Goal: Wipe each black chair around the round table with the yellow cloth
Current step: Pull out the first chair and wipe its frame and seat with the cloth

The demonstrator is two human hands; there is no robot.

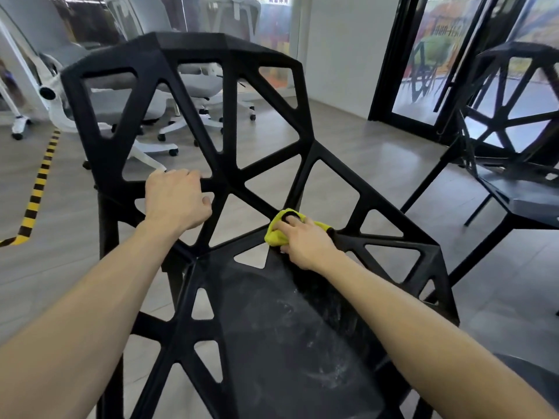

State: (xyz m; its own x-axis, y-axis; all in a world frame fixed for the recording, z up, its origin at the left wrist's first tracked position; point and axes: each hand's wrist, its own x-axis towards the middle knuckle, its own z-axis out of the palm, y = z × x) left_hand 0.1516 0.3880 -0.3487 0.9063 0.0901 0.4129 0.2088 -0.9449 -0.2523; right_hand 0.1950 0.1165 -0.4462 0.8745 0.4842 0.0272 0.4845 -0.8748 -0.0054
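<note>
A black chair with a lattice of triangular openings fills the middle of the view, its dusty seat below me. My left hand grips a bar low on the backrest, fingers curled over it. My right hand holds a bunched yellow cloth and presses it against the frame where the backrest meets the seat on the right side.
A second black lattice chair stands at the right, close by. White and grey office chairs stand behind the backrest. Yellow and black striped tape runs along the floor at left. A black-framed glass door is at the back right.
</note>
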